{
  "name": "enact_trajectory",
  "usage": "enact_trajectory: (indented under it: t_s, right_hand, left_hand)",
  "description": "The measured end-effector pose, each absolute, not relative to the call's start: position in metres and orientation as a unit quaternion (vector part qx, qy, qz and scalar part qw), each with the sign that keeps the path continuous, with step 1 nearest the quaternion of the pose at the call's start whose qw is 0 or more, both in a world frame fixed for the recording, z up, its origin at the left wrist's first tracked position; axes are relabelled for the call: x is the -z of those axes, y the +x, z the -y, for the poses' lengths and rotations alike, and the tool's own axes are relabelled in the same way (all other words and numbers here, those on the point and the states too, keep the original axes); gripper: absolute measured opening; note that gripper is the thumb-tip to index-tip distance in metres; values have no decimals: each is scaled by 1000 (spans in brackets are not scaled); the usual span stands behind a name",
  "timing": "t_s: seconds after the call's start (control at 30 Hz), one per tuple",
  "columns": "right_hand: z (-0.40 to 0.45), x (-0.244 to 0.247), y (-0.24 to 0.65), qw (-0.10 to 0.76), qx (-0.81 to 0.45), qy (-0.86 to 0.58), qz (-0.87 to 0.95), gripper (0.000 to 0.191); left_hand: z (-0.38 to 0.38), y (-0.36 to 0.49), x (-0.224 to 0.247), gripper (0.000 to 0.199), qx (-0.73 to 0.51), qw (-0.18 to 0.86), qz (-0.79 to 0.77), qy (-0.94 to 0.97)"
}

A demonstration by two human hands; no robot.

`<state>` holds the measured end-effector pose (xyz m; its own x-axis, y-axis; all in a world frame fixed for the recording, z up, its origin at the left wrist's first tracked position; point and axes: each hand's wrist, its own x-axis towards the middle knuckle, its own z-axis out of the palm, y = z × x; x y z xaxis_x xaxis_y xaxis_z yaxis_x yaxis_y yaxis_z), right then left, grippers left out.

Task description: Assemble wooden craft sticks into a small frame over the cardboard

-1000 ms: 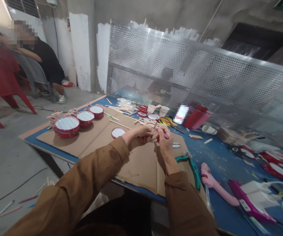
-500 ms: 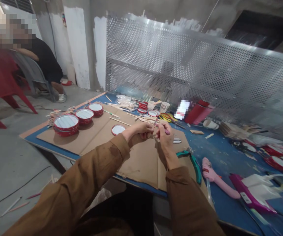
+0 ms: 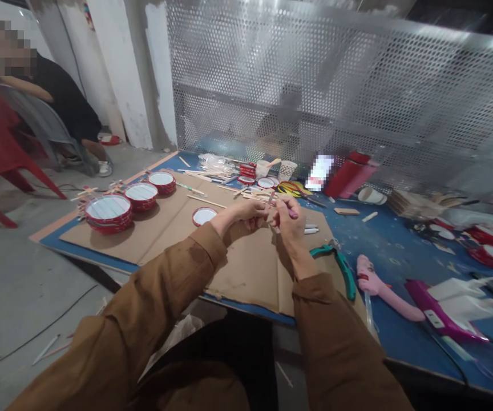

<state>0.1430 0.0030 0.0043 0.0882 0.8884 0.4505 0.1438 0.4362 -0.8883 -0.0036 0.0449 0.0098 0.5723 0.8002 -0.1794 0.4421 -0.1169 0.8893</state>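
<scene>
Both hands [image 3: 250,213] [image 3: 289,221] curl close together over the cardboard [image 3: 246,279].

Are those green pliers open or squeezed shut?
The green pliers look open: their two handles spread far apart. Whether the jaws' tips touch is too small to tell.

Right of the hands [image 3: 288,221] lie pliers [image 3: 348,277], then a glue gun [image 3: 382,292] on the table [image 3: 383,234].
</scene>
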Motion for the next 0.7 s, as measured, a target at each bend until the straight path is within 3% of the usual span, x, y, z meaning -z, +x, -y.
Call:
enact_trajectory:
  t_s: [0.7]
  right_hand:
    - [0, -7, 143, 594, -302, -436, 605, 37]
  left_hand:
    - [-45, -2, -11, 20, -166, 512, -446, 715]
